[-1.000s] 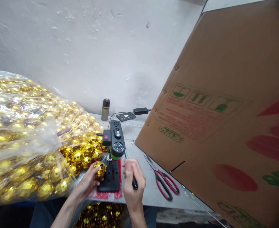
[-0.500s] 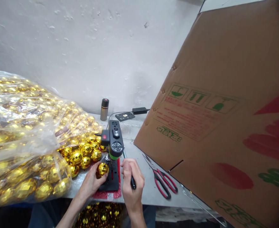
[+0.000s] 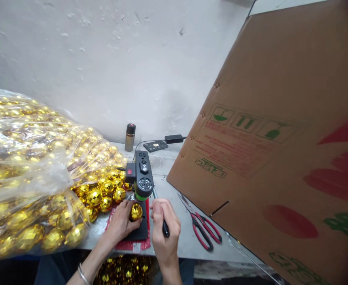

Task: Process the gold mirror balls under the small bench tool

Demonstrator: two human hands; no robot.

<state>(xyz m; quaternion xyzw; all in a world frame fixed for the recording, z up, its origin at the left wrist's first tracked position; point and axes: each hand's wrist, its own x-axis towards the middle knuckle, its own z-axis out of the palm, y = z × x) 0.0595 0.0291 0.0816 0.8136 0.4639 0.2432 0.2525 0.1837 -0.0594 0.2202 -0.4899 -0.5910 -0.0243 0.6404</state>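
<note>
My left hand (image 3: 120,224) has its fingers closed around a gold mirror-faceted ball (image 3: 136,212), holding it over the black base plate (image 3: 137,233) of a small bench drill press (image 3: 144,171). The ball sits just below the machine's green-ringed head; the drill bit itself is hidden. To the right of the base, my right hand (image 3: 167,223) is wrapped round the press's lever (image 3: 165,229), whose black grip end pokes out below the fingers. Loose gold balls (image 3: 106,187) lie directly left of the press. Red wrap (image 3: 132,245) shows under the base.
A clear plastic bag (image 3: 25,174) full of gold balls fills the left side. Red-handled scissors (image 3: 205,229) lie right of my hand, beside a large cardboard box (image 3: 245,130). Behind stand a bottle (image 3: 130,137), a phone-like object (image 3: 155,146) and a power adapter (image 3: 174,138). More balls (image 3: 126,269) sit below the table edge.
My left hand has moved the gold ball slightly right, further over the base plate, and a bracelet has come into view on that wrist. The right hand stays on the lever.
</note>
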